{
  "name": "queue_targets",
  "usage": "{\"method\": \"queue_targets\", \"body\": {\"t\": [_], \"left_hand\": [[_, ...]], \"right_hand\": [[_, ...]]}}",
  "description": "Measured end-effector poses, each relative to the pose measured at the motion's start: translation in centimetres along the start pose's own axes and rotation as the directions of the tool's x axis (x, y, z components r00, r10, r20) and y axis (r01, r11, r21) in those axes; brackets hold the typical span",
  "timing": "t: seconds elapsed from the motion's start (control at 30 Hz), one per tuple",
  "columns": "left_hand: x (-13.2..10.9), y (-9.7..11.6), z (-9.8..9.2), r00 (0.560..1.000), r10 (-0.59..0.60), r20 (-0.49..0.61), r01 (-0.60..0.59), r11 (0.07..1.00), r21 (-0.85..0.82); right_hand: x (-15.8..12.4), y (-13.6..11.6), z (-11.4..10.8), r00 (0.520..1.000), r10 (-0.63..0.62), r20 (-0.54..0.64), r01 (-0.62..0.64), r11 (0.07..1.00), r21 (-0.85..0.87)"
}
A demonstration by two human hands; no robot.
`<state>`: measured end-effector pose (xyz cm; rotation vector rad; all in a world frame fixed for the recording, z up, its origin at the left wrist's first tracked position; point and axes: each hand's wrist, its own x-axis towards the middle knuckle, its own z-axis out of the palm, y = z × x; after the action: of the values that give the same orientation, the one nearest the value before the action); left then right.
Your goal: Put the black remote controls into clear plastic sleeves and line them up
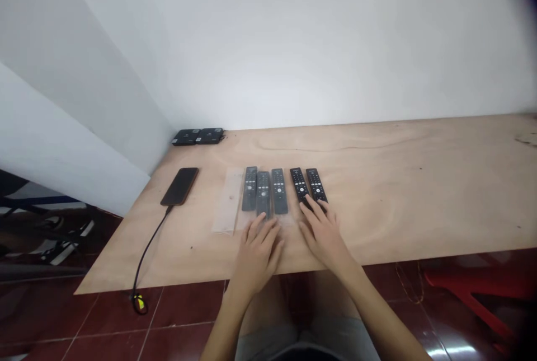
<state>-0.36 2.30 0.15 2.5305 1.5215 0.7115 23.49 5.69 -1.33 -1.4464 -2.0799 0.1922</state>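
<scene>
A white wall (327,42) rises behind the wooden surface (411,193). Near the front edge rest my left hand (260,243) and right hand (324,232), fingers loosely spread on both. A clear plastic sleeve (227,205) lies flat to their left. Five remotes lie side by side, long axes running toward the wall: my left fingertips touch the near end of the middle of three wrapped remotes (263,186), my right the near ends of two bare remotes (299,182) (this pair's far ends lean leftward).
</scene>
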Motion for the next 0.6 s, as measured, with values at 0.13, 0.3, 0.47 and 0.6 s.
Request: {"method": "queue_targets", "body": {"t": [0.13, 0.3, 0.47, 0.6], "left_hand": [[0.0, -0.3, -0.2, 0.999, -0.014, -0.041, 0.012, 0.999, -0.03], [-0.2, -0.8, -0.6, 0.993, -0.061, -0.106, 0.049, 0.993, -0.108], [-0.5, -0.7, -0.8, 0.989, -0.034, -0.141, 0.013, 0.989, -0.149], [-0.7, -0.4, -1.0, 0.991, 0.021, -0.135, -0.047, 0.981, -0.191]], "right_hand": [[-0.5, 0.7, -0.2, 0.999, -0.035, -0.037, 0.033, 0.997, -0.064], [-3.9, 2.5, -3.1, 0.997, -0.063, -0.05, 0.07, 0.986, 0.152], [-7.1, 6.8, -7.7, 0.995, -0.007, 0.095, -0.033, 0.912, 0.41], [-7.8, 9.6, -9.8, 0.987, 0.058, 0.153, -0.127, 0.86, 0.494]]}}
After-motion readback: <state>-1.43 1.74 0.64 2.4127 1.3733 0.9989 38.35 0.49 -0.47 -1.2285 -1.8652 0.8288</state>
